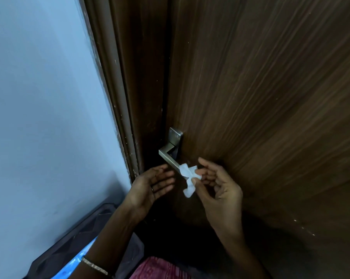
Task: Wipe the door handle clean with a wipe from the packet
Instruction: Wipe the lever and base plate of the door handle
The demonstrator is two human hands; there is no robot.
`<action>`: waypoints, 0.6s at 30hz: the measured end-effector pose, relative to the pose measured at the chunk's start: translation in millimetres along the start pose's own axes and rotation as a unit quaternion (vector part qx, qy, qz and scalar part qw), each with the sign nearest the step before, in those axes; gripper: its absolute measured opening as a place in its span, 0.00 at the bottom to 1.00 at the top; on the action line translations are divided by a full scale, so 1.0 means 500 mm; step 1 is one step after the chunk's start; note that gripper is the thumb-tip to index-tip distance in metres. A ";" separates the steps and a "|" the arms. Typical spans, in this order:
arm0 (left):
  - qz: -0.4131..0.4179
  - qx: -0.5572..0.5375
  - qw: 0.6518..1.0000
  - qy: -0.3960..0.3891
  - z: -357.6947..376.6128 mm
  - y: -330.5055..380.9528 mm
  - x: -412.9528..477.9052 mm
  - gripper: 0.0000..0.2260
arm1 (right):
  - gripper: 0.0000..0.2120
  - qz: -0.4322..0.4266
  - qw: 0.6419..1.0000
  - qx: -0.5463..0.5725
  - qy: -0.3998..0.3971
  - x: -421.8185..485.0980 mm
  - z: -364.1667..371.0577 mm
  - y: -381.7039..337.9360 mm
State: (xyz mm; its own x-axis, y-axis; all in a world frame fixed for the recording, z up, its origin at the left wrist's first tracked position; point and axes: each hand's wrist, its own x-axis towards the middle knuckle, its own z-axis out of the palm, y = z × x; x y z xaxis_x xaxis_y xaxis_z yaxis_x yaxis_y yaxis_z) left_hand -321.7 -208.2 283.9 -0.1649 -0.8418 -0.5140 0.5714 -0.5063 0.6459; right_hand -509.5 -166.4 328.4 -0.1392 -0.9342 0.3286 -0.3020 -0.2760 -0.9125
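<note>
The handle (167,156) is a brushed-metal lever with square edges, bent in an L. It stands out from a narrow rectangular plate (175,137) with rounded corners, set on the left edge of the door (260,81). The door is dark brown wood veneer with fine straight grain. Left of it runs a brown moulded frame (117,81), its paint chipped in places, and then a smooth pale blue wall (39,97).

The wipe (188,177) is white, thin, soft and crumpled into a loose twisted strip. The right hand (218,184) pinches it between thumb and fingertips, with the other fingers loosely curled. The wipe's upper part lies over the lever's right end, and its lower end hangs free. Whether it presses on the metal cannot be told.

The left hand (152,183) is just left of the wipe and below the lever. Its palm is turned towards the right hand, its fingers are straight and close together, and it holds nothing. It wears a thin ring (153,189), and there is a beaded metal bracelet (94,265) on the forearm.

At the near left, a dark ribbed case (73,234) leans by the wall, with something glossy and blue beside it. A pink patterned cloth (160,268) shows at the near edge.
</note>
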 end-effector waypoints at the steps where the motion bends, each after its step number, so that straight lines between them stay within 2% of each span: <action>1: 0.003 -0.005 1.000 0.000 0.002 0.003 0.000 0.13 | 0.24 0.002 0.999 -0.030 -0.017 -0.004 0.005 0.005; 3: 0.008 -0.016 1.000 -0.001 0.007 0.010 0.002 0.13 | 0.22 -0.006 0.997 -0.079 -0.019 -0.008 0.024 0.014; 6: 0.008 -0.039 0.999 0.006 0.015 0.022 0.006 0.11 | 0.14 -0.013 0.996 -0.077 0.037 -0.014 0.047 0.028; 8: 0.004 -0.042 0.999 0.007 0.020 0.030 0.007 0.10 | 0.12 0.042 0.998 -0.007 0.056 -0.020 0.058 0.037; 10: -0.002 -0.038 0.999 0.004 0.026 0.034 0.005 0.10 | 0.10 0.140 0.981 0.126 0.054 -0.020 0.066 0.042; 12: -0.009 -0.033 0.999 0.007 0.032 0.035 0.003 0.10 | 0.08 0.217 0.933 0.284 0.038 -0.019 0.068 0.044; 14: -0.010 -0.031 0.999 0.012 0.033 0.034 0.001 0.10 | 0.09 0.273 0.878 0.392 0.020 -0.015 0.065 0.041; 18: -0.005 -0.017 1.000 0.007 0.026 0.032 -0.005 0.12 | 0.11 0.407 0.760 0.506 0.004 -0.005 0.062 0.037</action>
State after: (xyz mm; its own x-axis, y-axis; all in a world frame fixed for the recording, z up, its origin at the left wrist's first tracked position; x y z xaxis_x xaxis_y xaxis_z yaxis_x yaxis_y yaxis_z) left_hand -322.6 -216.6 303.0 -0.1594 -0.8339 -0.5284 0.5963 -0.5078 0.6217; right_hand -485.5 -176.2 303.0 0.1011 -0.8880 -0.4486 0.7670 0.3567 -0.5334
